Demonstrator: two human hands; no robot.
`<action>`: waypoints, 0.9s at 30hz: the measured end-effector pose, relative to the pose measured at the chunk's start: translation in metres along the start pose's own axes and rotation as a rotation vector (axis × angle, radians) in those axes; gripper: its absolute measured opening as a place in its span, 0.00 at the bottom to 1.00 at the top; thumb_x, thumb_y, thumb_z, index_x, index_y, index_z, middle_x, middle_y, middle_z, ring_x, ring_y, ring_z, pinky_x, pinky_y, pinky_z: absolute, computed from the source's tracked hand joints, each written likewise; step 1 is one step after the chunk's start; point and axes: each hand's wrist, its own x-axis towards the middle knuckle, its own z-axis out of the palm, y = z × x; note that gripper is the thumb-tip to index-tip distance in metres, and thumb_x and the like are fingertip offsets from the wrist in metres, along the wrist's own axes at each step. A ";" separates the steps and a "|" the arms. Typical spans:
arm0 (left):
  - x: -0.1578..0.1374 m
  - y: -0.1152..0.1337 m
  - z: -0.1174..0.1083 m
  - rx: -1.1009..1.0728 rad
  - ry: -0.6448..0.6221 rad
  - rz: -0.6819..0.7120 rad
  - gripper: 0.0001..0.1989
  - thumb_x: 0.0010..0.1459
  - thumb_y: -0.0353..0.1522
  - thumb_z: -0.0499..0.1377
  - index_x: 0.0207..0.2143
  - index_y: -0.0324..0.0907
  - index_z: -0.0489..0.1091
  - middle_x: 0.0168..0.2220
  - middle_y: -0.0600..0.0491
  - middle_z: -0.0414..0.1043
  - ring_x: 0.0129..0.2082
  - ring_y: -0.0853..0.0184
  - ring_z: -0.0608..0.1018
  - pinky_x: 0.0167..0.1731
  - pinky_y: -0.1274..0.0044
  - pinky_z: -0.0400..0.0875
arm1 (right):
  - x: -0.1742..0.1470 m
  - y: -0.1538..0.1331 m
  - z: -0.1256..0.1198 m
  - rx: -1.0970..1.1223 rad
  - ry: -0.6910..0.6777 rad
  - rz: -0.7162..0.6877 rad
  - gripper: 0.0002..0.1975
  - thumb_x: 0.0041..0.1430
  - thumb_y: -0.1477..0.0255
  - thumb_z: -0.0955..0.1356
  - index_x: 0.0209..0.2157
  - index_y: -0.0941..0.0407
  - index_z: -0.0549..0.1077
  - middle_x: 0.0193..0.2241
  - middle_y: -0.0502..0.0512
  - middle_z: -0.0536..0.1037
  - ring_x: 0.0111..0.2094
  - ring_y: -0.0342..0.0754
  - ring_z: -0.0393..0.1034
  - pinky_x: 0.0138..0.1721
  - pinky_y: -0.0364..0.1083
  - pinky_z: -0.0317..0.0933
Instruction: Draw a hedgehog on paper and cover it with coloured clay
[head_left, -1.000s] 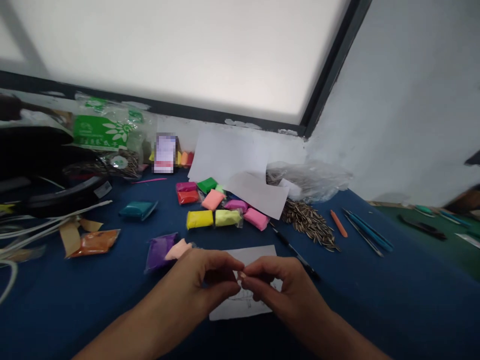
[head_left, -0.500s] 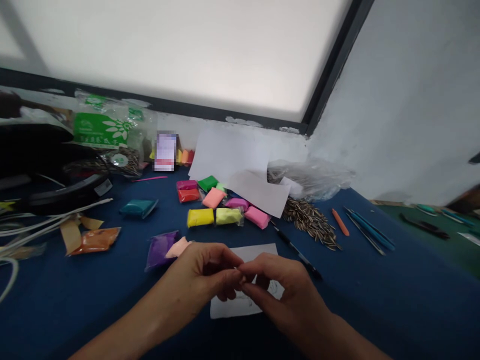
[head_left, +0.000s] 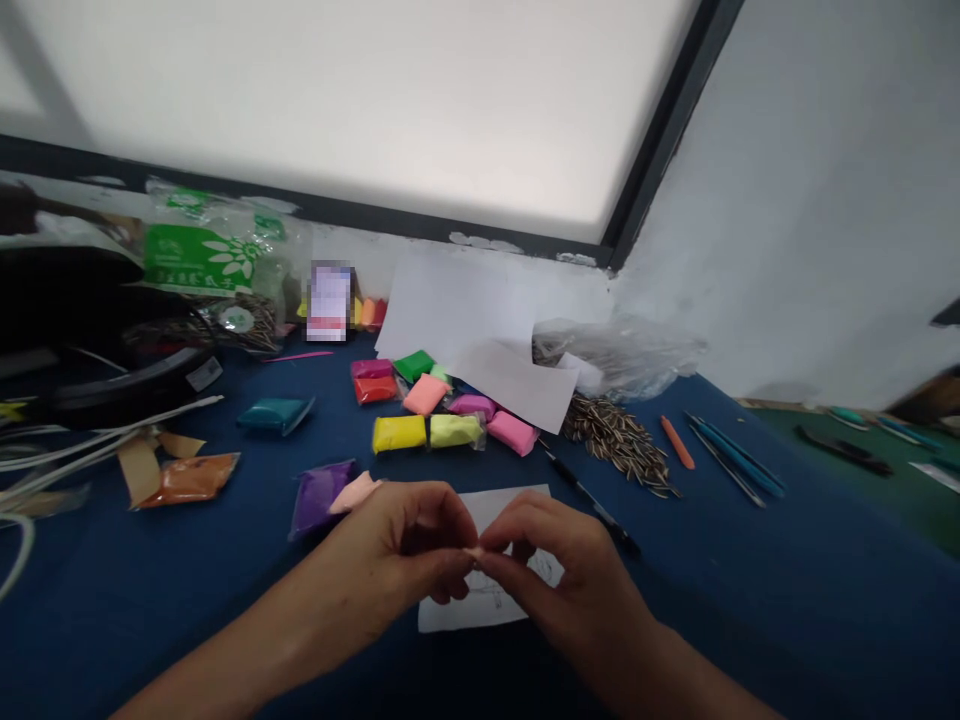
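A tiny lump of pale pink modelling clay (head_left: 475,554) is pinched between the fingertips of both hands. My left hand (head_left: 409,555) grips it from the left with thumb and forefinger. From the other side my right hand (head_left: 566,555) pinches it the same way. Beneath them lies a sheet of white paper (head_left: 487,612) with a line drawing, partly hidden by my fingers. Just behind my left hand, a larger pale pink clay piece (head_left: 355,494) rests on a purple clay packet (head_left: 319,498). A black pen (head_left: 592,492) lies beyond my right hand.
Several clay packets, including a yellow one (head_left: 399,434), sit mid-table. Sunflower seeds (head_left: 619,440) are heaped at the right, near an orange stick (head_left: 677,442) and blue tweezers (head_left: 739,455). Leftward are an orange-brown packet (head_left: 196,480), a teal packet (head_left: 275,415) and white cables (head_left: 112,432).
My fingertips have shifted slightly around the small clay lump, and more of it shows between them. The surrounding things have not moved.
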 end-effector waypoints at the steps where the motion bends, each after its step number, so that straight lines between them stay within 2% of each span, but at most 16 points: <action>1: -0.001 0.001 0.000 0.009 0.000 0.002 0.02 0.55 0.31 0.64 0.31 0.42 0.73 0.24 0.60 0.75 0.27 0.68 0.77 0.30 0.77 0.70 | 0.000 0.000 0.000 0.001 -0.006 0.005 0.06 0.62 0.73 0.71 0.30 0.57 0.77 0.28 0.51 0.77 0.29 0.44 0.71 0.30 0.42 0.62; 7: -0.003 0.007 0.000 0.034 -0.004 0.017 0.07 0.58 0.36 0.64 0.31 0.42 0.74 0.25 0.58 0.75 0.27 0.69 0.76 0.31 0.77 0.70 | 0.000 -0.005 0.000 0.024 -0.014 -0.004 0.07 0.63 0.74 0.70 0.29 0.57 0.77 0.27 0.51 0.77 0.28 0.44 0.71 0.30 0.42 0.62; 10: -0.001 0.006 -0.003 0.030 0.021 0.033 0.09 0.56 0.39 0.65 0.31 0.42 0.73 0.26 0.58 0.76 0.27 0.68 0.76 0.30 0.76 0.71 | 0.001 -0.004 -0.005 0.004 -0.052 -0.038 0.06 0.64 0.74 0.68 0.35 0.56 0.78 0.31 0.53 0.80 0.31 0.45 0.74 0.33 0.43 0.65; 12: -0.001 0.004 -0.006 0.051 0.081 0.034 0.09 0.55 0.38 0.65 0.35 0.43 0.74 0.29 0.57 0.78 0.30 0.65 0.79 0.33 0.75 0.72 | 0.006 0.000 -0.013 -0.137 -0.005 -0.034 0.08 0.64 0.77 0.65 0.40 0.56 0.77 0.34 0.54 0.80 0.32 0.46 0.74 0.34 0.44 0.65; 14: -0.002 0.003 -0.008 0.131 0.156 0.012 0.13 0.55 0.40 0.64 0.39 0.43 0.76 0.31 0.55 0.79 0.33 0.62 0.80 0.34 0.73 0.72 | 0.012 0.004 -0.026 -0.422 0.002 0.031 0.13 0.61 0.83 0.61 0.35 0.57 0.75 0.32 0.54 0.79 0.32 0.47 0.74 0.33 0.44 0.63; 16: -0.003 0.004 -0.010 0.253 0.187 -0.017 0.15 0.56 0.43 0.62 0.40 0.44 0.76 0.29 0.55 0.77 0.33 0.61 0.79 0.32 0.73 0.70 | 0.020 0.010 -0.040 -0.826 -0.128 0.207 0.13 0.61 0.83 0.61 0.29 0.56 0.72 0.29 0.53 0.78 0.31 0.47 0.73 0.33 0.44 0.60; 17: -0.003 0.005 -0.010 0.311 0.181 -0.028 0.15 0.57 0.44 0.61 0.39 0.44 0.76 0.28 0.55 0.76 0.32 0.61 0.79 0.30 0.73 0.69 | 0.023 0.012 -0.047 -0.894 -0.148 0.253 0.13 0.62 0.81 0.61 0.28 0.56 0.72 0.29 0.54 0.78 0.32 0.49 0.73 0.32 0.46 0.59; 19: -0.003 0.007 -0.011 0.425 0.157 -0.031 0.14 0.59 0.44 0.58 0.36 0.44 0.75 0.26 0.56 0.74 0.29 0.62 0.77 0.27 0.75 0.66 | 0.027 0.017 -0.059 -0.960 -0.174 0.311 0.12 0.65 0.78 0.61 0.29 0.57 0.73 0.30 0.58 0.78 0.31 0.51 0.75 0.31 0.46 0.58; 20: -0.002 0.008 -0.011 0.481 0.151 -0.023 0.14 0.59 0.43 0.57 0.34 0.44 0.75 0.25 0.56 0.73 0.28 0.63 0.76 0.26 0.75 0.65 | 0.027 0.019 -0.064 -0.983 -0.199 0.333 0.08 0.65 0.75 0.64 0.32 0.57 0.73 0.33 0.59 0.79 0.33 0.53 0.75 0.31 0.46 0.58; 23: 0.000 0.006 -0.013 0.620 0.167 -0.004 0.13 0.59 0.41 0.55 0.30 0.44 0.73 0.23 0.56 0.71 0.26 0.63 0.75 0.25 0.75 0.64 | 0.026 0.025 -0.071 -1.035 -0.270 0.391 0.02 0.61 0.74 0.69 0.35 0.58 0.73 0.35 0.61 0.80 0.36 0.57 0.77 0.30 0.46 0.58; 27: 0.002 -0.001 -0.016 0.619 0.187 -0.016 0.13 0.59 0.40 0.55 0.37 0.44 0.74 0.27 0.55 0.73 0.29 0.61 0.76 0.27 0.74 0.67 | 0.025 0.033 -0.068 -1.066 -0.303 0.431 0.05 0.59 0.81 0.68 0.35 0.58 0.72 0.35 0.62 0.80 0.38 0.59 0.78 0.29 0.46 0.58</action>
